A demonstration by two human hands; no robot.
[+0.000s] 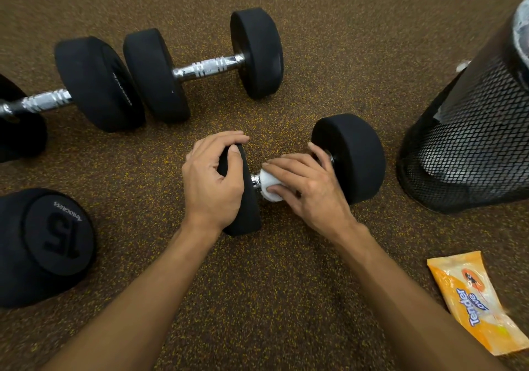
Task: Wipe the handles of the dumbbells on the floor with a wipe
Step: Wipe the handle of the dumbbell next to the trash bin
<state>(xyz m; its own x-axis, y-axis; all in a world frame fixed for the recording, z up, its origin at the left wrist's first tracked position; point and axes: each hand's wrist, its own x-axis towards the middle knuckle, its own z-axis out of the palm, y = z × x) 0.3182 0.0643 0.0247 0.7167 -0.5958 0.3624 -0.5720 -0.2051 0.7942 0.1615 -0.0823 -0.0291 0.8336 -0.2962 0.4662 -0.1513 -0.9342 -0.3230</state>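
wiping the near dumbbell handle on the floor

my left hand grips its left weight; my right hand wraps the white wipe around the handle. mesh bin at right, contents unclear; orange wipe packet lies closed.

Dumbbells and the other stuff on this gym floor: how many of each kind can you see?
Dumbbells: 4 (near, far, left, marked 15)
White wipes: 1
Orange wipe packs: 1
Black mesh bins: 1
Total: 7
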